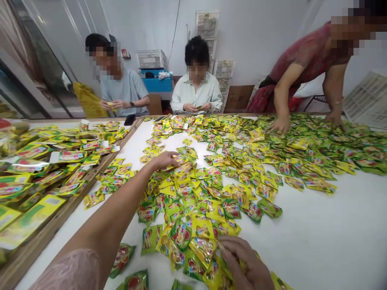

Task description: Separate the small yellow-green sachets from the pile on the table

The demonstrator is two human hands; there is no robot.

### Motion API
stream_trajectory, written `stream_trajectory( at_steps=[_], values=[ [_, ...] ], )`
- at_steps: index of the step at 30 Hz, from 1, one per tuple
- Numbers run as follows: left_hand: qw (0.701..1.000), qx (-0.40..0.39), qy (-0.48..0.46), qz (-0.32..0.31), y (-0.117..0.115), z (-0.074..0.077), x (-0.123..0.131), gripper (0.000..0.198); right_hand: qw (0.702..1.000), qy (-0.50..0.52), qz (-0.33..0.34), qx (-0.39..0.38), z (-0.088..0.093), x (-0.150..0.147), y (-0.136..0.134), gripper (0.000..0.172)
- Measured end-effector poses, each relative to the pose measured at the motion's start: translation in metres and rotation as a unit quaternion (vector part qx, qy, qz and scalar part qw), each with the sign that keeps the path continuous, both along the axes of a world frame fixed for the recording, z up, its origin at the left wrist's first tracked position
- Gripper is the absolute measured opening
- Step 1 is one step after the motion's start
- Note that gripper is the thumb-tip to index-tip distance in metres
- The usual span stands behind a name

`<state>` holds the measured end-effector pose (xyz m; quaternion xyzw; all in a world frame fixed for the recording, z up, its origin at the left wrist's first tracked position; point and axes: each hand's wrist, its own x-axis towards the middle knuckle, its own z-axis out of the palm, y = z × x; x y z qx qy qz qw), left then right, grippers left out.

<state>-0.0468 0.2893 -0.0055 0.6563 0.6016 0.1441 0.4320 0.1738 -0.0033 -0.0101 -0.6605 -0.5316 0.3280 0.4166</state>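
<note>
Small yellow and green packets with fruit pictures (181,207) lie in a loose heap on the white tabletop (317,237). My left hand (165,160) reaches across to the heap's left side, fingers apart and touching the packets below it; those packets look smeared by motion. Close to me, my right hand (246,262) is curled at the heap's near end. Its fingers close on a yellow packet (222,251), partly hidden by them. More packets show beside and under this hand.
A wooden strip (121,143) divides off flat yellow boxes (33,151) on the left. Across the table, two people handle small items. At right, a person in red spreads both hands on a greener packet pile (323,141). Plastic crates (208,24) stand behind.
</note>
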Motion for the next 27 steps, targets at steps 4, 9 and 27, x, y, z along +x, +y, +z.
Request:
stream_trajectory(
  at_steps=[4,9,27],
  values=[
    [0.993,-0.024,-0.058,-0.105,-0.046,0.019,0.029,0.072,1.000,-0.020,-0.007,-0.004,0.014,0.012,0.009,0.029],
    [0.995,0.050,-0.023,-0.088,-0.114,0.045,0.035,0.084,0.995,-0.011,-0.097,-0.018,0.028,0.030,0.020,0.031],
    [0.904,-0.032,-0.356,0.233,-0.289,0.043,0.045,0.078,0.951,0.278,0.117,-0.064,0.031,-0.013,0.008,0.031]
  ],
)
